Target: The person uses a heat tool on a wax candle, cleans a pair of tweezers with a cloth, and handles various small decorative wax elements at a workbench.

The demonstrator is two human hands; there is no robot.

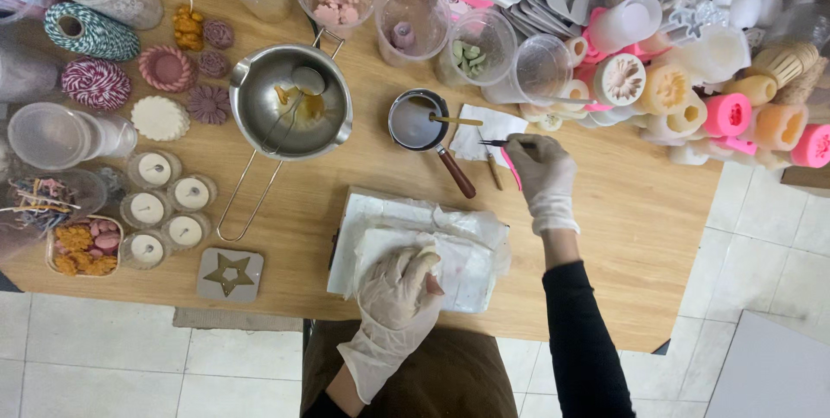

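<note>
Fingers [521, 146] of our right hand [540, 178] are pinched narrow around a thin dark tool [494, 143], its tip over the white paper napkin [488, 128] beside the small dark melting pot [415, 121]. Our left hand [393, 290], gloved like the other, is curled over a small pale piece pressed onto the paper-wrapped white block [415, 249] at the near edge of the wooden surface [640, 219]; what exactly sits under those fingers we cannot tell.

How far along are we? A fair way, by the look of it. To the left, five small round tins [164, 208] are already filled with white wax, wicks standing. Finished flower shapes [188, 94] in rose, plum and cream lie beyond them, and a star-shaped mould [229, 274] sits near the edge. The big steel pouring pot [290, 102] holds only a little amber residue. At the far right a crowd of silicone moulds [718, 102] waits, so we judge more pouring is left.
</note>
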